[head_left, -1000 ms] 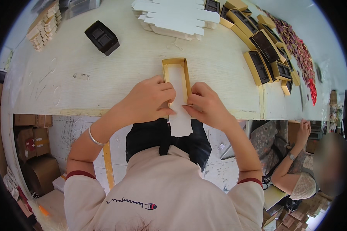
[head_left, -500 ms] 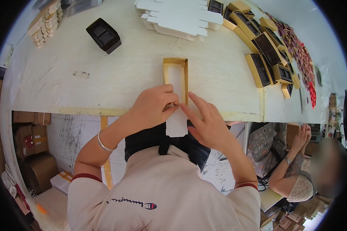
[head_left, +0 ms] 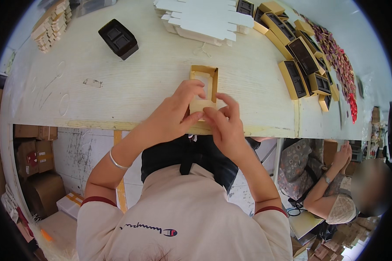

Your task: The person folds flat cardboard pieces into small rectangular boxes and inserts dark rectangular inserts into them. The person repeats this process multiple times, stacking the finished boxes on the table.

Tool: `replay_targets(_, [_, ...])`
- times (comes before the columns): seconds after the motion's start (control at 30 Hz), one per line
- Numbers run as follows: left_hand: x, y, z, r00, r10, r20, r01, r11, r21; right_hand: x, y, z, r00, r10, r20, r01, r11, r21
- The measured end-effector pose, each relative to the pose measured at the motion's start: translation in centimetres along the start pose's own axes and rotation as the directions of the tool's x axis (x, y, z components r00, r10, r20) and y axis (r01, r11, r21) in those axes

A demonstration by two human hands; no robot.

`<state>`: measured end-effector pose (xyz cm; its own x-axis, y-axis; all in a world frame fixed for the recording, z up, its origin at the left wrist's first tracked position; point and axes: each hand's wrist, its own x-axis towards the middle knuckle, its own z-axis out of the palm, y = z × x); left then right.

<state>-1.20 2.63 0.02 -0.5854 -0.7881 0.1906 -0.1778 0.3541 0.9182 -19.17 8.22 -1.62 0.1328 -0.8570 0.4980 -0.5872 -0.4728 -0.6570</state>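
A narrow gold cardboard box (head_left: 204, 68) lies near the front edge of the table, its long side pointing away from me. Its near end panel is folded up and over, and the white base shows inside. Over the left wall curl the fingers of my left hand (head_left: 175, 112), with the thumb pressing at the near end. At the near right corner, my right hand (head_left: 228, 127) has its thumb and bent fingers on the folded panel, one finger reaching along the right wall. Part of the near end is hidden behind my fingers.
A stack of flat white card blanks (head_left: 200, 21) lies ahead. A black insert tray (head_left: 117, 39) sits at far left, near a pile of wooden pieces (head_left: 52, 26). Several gold boxes with black inserts (head_left: 294, 78) crowd the right. Another person (head_left: 331, 191) sits to the right.
The white flap that hung over the table edge has been folded up into the near end of the box. Both hands have shifted slightly, and my right fingers have closed in on that end.
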Motion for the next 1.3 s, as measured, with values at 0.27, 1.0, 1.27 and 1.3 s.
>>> replay_targets(0.27, [-1.7,-1.1,1.6,0.949,0.315,-0.025,-0.261,0.827,0.498,0.2,0.0,0.1,0.963,-0.181,0.199,0.241,0.908,-0.343])
replay_targets(1.0, [-2.0,0.4,-3.7,0.995,0.088,-0.04,-0.043,0.777,0.628,5.2,2.9,-4.3,0.861,0.024,0.508,-0.045,0.999,0.028])
replay_targets(1.27, [-3.4,-3.0,-3.4,0.984,0.122,-0.127,-0.064,0.922,0.383,4.6,2.9,-3.4,0.845,0.114,0.522,-0.241,0.953,0.183])
replay_targets(1.3, [-3.5,-2.9,-3.5,0.987,0.094,-0.127,-0.042,0.93,0.365,4.8,2.9,-3.3,0.836,0.117,0.536,-0.24,0.957,0.165])
